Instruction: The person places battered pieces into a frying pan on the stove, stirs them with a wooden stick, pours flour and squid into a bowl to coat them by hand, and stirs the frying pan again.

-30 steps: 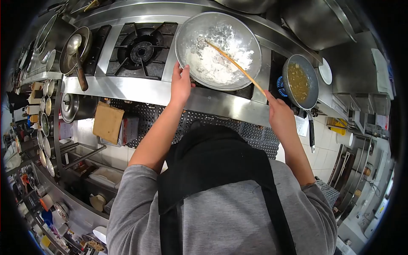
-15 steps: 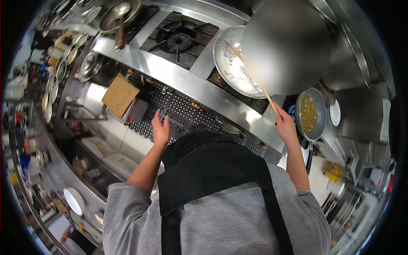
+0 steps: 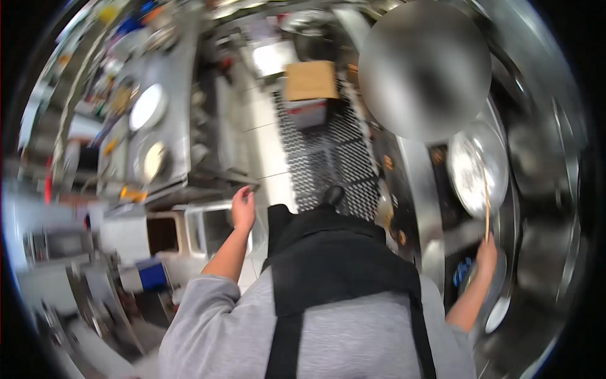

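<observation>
My right hand (image 3: 487, 256) is closed round the lower end of a long, thin wooden stick (image 3: 487, 205). The stick's far end reaches into a wide metal wok (image 3: 504, 167) on the stove, where whitish stuff lies; motion blur hides its detail. Below the hand, a grey frying pan (image 3: 499, 278) is partly covered by my forearm. My left hand (image 3: 243, 210) is raised over the floor at my left side, fingers apart and holding nothing.
A cardboard-topped box (image 3: 310, 81) stands on the perforated black floor mat (image 3: 315, 155). On the left counter are a white bowl (image 3: 148, 107) and a second dish (image 3: 153, 162). A small white dish (image 3: 497, 314) lies right of the frying pan. A round blur hides the upper right.
My view has swung left, so the stove now runs down my right side and the left counter is nearer. My right hand keeps the stick, its end still in the wok.
</observation>
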The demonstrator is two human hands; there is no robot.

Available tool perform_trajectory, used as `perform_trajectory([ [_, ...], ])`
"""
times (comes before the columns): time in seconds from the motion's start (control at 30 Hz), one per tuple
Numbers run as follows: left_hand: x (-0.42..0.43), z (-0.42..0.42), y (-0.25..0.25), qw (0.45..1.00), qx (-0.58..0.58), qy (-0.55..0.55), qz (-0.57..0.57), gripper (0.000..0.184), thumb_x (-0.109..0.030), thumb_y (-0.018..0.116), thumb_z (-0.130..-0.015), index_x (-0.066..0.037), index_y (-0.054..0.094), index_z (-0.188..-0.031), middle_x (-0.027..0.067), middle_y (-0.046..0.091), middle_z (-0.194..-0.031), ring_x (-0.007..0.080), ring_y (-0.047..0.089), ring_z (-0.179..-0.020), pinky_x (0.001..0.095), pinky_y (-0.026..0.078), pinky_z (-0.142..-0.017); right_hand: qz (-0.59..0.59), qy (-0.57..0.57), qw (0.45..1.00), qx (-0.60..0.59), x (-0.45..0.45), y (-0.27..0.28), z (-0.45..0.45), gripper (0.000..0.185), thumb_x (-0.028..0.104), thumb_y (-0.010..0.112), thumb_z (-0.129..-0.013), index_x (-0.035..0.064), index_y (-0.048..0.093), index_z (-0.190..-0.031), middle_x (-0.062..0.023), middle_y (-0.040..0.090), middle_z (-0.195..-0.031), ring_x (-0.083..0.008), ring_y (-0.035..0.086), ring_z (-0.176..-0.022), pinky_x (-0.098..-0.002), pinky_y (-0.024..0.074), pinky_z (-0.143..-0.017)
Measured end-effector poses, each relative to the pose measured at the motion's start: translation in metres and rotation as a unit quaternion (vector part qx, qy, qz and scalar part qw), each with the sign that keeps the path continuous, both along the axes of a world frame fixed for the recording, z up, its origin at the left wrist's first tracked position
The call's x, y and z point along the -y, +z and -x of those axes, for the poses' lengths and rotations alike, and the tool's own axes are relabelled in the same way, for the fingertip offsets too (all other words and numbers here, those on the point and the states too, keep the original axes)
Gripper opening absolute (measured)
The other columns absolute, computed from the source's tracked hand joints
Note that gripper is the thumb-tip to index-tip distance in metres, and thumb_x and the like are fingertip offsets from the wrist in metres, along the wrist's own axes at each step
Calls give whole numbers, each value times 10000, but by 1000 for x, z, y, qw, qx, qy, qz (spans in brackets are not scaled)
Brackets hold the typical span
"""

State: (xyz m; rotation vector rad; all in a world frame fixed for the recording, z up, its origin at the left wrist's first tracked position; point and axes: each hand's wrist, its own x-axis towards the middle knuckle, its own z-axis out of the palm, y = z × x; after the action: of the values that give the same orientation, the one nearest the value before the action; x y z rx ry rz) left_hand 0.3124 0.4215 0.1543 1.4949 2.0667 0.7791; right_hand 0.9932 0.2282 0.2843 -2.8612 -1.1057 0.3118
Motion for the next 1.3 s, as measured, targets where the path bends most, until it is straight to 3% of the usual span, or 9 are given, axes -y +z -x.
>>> perform_trajectory([
  [0.2, -54, 82, 53, 942, 129, 174, -256, 145, -112, 538, -877, -10, 618, -942, 72, 618, -893, 138, 576, -774, 259, 459, -694, 156, -11, 987, 44, -34, 5, 4, 531, 158, 476, -870, 88, 317, -1371, -264, 545, -1154, -412, 535, -1039, -460, 431, -872],
  [0.3, -91, 136, 65, 837, -24, 422, -347, 266, -167, 549, -873, -4, 519, -1081, 102, 553, -877, 202, 510, -733, 312, 436, -714, 153, -35, 987, 37, -33, -17, -12, 603, 104, 500, -827, 90, 281, -1389, -257, 533, -1180, -401, 531, -1061, -451, 423, -903],
  [0.37, -100, 156, 97, 720, 310, 545, -297, 274, -308, 507, -891, -38, 473, -909, 89, 497, -760, 203, 499, -570, 301, 400, -481, 162, -35, 985, 45, -41, -18, -6, 617, 87, 504, -814, 94, 281, -1390, -258, 532, -1181, -402, 530, -1063, -451, 421, -907],
  [0.43, -111, 183, 102, 683, 408, 551, -251, 325, -394, 427, -921, -71, 407, -956, 134, 535, -675, 207, 489, -460, 272, 353, -361, 140, -45, 989, 30, -35, -25, -2, 654, 65, 538, -784, 105, 286, -1387, -254, 540, -1171, -398, 534, -1061, -443, 424, -912],
  [0.5, -119, 197, 102, 703, 464, 493, -217, 482, -486, 285, -925, -47, 437, -1053, 195, 620, -795, 222, 544, -522, 276, 404, -395, 93, -85, 992, -6, -37, -23, 8, 659, 63, 562, -767, 125, 312, -1374, -251, 561, -1134, -400, 544, -1043, -449, 435, -900],
  [0.57, -126, 269, 44, 703, 556, 404, -185, 680, -499, 233, -914, 65, 407, -1253, 200, 628, -1018, 266, 601, -871, 296, 528, -700, 89, -82, 992, 31, -43, -17, 31, 594, 123, 528, -785, 129, 354, -1353, -235, 524, -1186, -395, 508, -1088, -462, 426, -903],
  [0.83, -117, 340, 16, 801, 348, 459, -164, 196, -83, 480, -871, 106, 522, -903, 168, 594, -865, 226, 592, -681, 305, 539, -571, 32, -115, 966, 230, -105, 22, 68, 463, 273, 631, -778, 199, 512, -1218, -72, 527, -1138, -261, 501, -1069, -507, 390, -845],
  [1.07, -109, 155, 104, 895, 276, 332, -115, 114, -98, 486, -805, 2, 539, -792, 90, 552, -690, 131, 503, -561, 249, 362, -442, -82, -20, 992, 94, -225, -28, 9, 131, 267, 623, -783, 180, 680, -862, -46, 602, -950, -265, 546, -977, -490, 419, -804],
  [1.3, -141, -5, 133, 918, 353, 180, -18, 407, -98, 458, -848, -83, 361, -1244, 84, 539, -1014, 124, 531, -675, 212, 408, -464, -84, 56, 981, 168, -280, -72, -44, 151, 249, 622, -776, 151, 696, -863, -59, 602, -953, -265, 535, -1010, -510, 406, -817],
])
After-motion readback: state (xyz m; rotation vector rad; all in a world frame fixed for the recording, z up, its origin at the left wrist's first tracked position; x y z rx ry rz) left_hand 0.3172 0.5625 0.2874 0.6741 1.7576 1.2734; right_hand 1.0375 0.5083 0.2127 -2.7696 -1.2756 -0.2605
